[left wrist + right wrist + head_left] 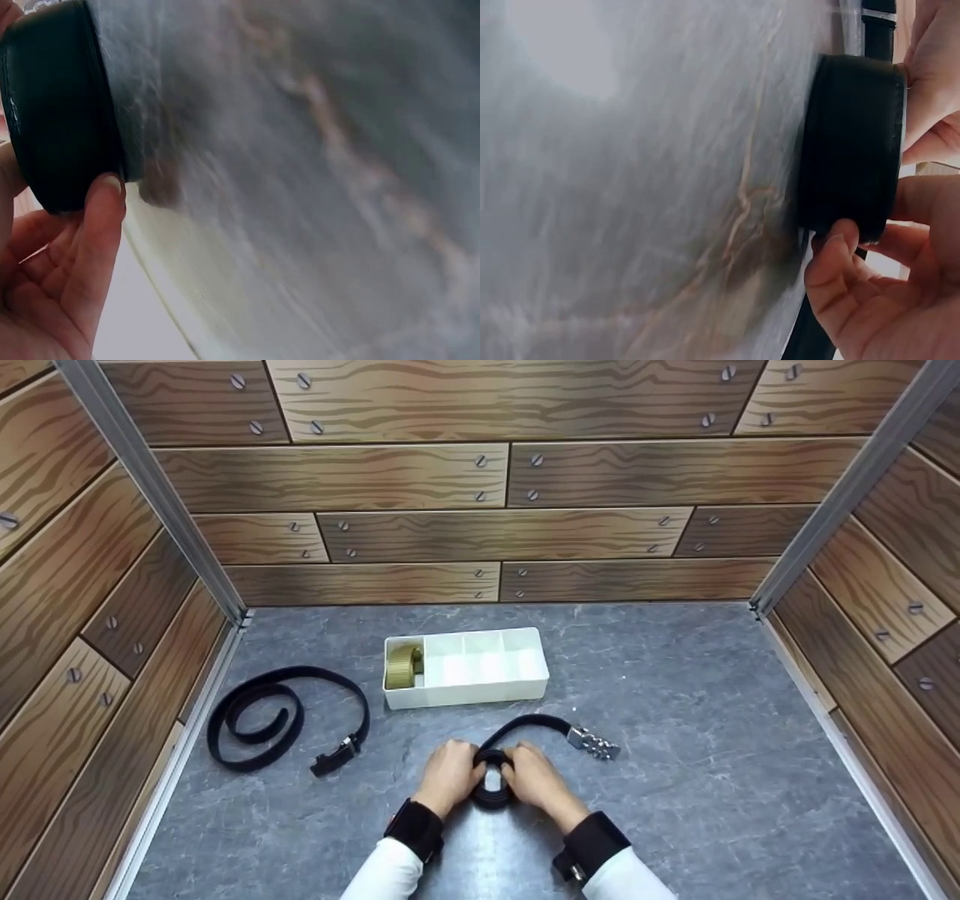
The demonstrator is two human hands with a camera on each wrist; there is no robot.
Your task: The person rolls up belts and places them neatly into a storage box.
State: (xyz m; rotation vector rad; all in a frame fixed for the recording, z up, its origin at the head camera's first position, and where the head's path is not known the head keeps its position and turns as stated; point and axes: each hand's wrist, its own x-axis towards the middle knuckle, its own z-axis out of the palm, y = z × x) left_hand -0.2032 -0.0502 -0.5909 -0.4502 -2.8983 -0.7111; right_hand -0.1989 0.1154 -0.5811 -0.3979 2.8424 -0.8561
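A black belt, rolled into a coil, stands on edge on the grey tabletop between my two hands. My left hand pinches the coil from the left, and the left wrist view shows a thumb at the edge of the roll. From the right side my right hand holds the same roll between thumb and fingers. A loose length of strap curves away behind the right hand to a shiny silver buckle lying on the table.
A white divided box stands behind the hands; its leftmost compartment holds a rolled olive-gold belt. Another black belt lies loosely spiralled at the left, its buckle toward the hands. Wood-patterned walls enclose the table at the back and sides.
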